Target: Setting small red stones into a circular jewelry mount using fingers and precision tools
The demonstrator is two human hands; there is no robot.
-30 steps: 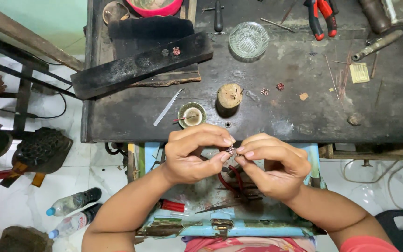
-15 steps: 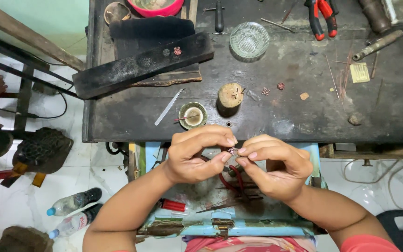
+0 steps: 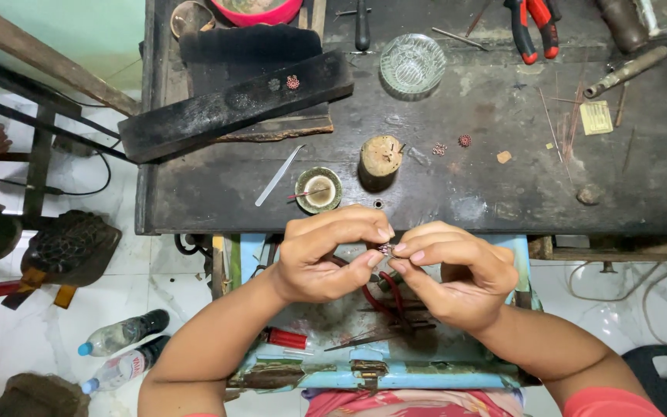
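Fingers of both hands meet in the middle and pinch one tiny metal piece (image 3: 385, 249). The left hand (image 3: 326, 255) and the right hand (image 3: 457, 270) are closed tight on it, fingertip against fingertip. The piece is too small to tell which way it points or where its long side runs. It sits between the two thumbs, just past the near edge of the dark worktable (image 3: 503, 193).

Compared with a second ago, almost nothing differs. The hands keep the same pose and the piece stays in the same spot.

Below the hands is an open blue drawer (image 3: 395, 378), worn and rusty, with a red-handled tool (image 3: 286, 338) and thin wires inside. Just beyond the left hand stands a small round dish (image 3: 319, 190), and beside it a short wooden stump (image 3: 380, 157) with a flat top. A thin silver strip (image 3: 279, 175) lies to the left of the dish. Farther off are a clear glass bowl (image 3: 412, 65) with a bumpy pattern, a long black charred block (image 3: 233, 104), and red-handled pliers (image 3: 532, 23). Two little red beaded bits (image 3: 452, 144) lie on the scratched tabletop beyond the right hand. Plastic bottles (image 3: 121, 347) lie on the white floor to the left.
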